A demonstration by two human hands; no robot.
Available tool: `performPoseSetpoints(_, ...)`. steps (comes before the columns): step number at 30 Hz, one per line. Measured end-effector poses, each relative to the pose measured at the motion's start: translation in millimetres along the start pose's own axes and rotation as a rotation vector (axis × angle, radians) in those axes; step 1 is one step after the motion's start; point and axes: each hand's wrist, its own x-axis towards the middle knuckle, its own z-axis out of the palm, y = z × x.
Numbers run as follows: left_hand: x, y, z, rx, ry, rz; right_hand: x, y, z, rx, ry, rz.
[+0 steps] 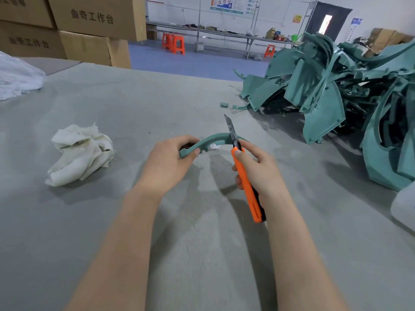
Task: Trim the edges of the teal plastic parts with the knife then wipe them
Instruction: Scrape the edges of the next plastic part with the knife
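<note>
We see the left hand gripping one end of a curved teal part, fingers wrapped over the top and thumb pressed against its near side, so that the part is held just above the grey surface. The right hand is closed around the orange knife, thumb laid along the top of the handle near the front; the handle runs back and down past the wrist. The dark, stained blade is extended and points up and away from us, crossing the arch of the part near its right end, where it seems to touch the edge. To the left of the hands a crumpled white cloth lies on the surface, well apart from them. At the right a large pile of teal parts is heaped on the surface, with a small teal piece lying just in front of it. Cardboard boxes stand stacked at the far left, and orange stools stand on the blue floor beyond.
</note>
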Motion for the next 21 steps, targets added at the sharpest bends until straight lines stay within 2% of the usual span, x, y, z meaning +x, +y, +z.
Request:
performPoseSetpoints(8,3,-1,3,0.018,0.026,0.001,-5,-2,6,-0.002,-0.116,-0.051)
performPoseSetpoints(13,2,-1,3,0.002,0.040,0.002,-3,-3,8,-0.112,0.001,-0.108)
performPoseSetpoints(16,1,3,2,0.006,0.142,-0.006,-6,-4,6,-0.074,0.011,-0.141)
performPoseSetpoints(19,1,7,-2,-0.042,0.252,-0.008,-10,-5,11,-0.113,0.038,-0.264)
performPoseSetpoints(21,0,8,-3,-0.036,0.244,-0.005,-9,-2,17,-0.225,0.055,-0.382)
